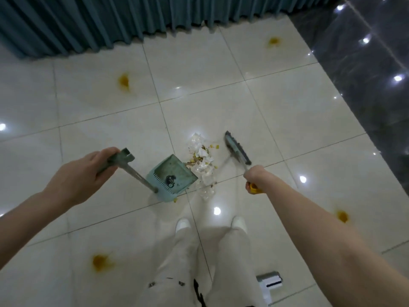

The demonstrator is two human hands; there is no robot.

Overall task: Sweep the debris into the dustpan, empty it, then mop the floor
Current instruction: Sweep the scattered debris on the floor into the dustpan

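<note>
A pale green dustpan (177,171) stands on the white tiled floor, its mouth facing right toward a pile of debris (202,161): white scraps, clear bits and yellow crumbs. My left hand (88,171) grips the top of the dustpan's long grey handle (130,167). A small dark object lies inside the pan. The broom head (237,151) rests just right of the pile. My right hand (253,178) is closed around the broom's shaft near its yellow end.
Orange-yellow stains mark the floor (287,111), among them a far-left stain (124,82), a far-right stain (274,42), a near-left stain (101,262) and a near-right stain (342,216). A teal curtain (110,21) hangs along the far side. A dark glossy wall (365,74) stands at right. A white and silver mop head (270,281) lies by my right foot.
</note>
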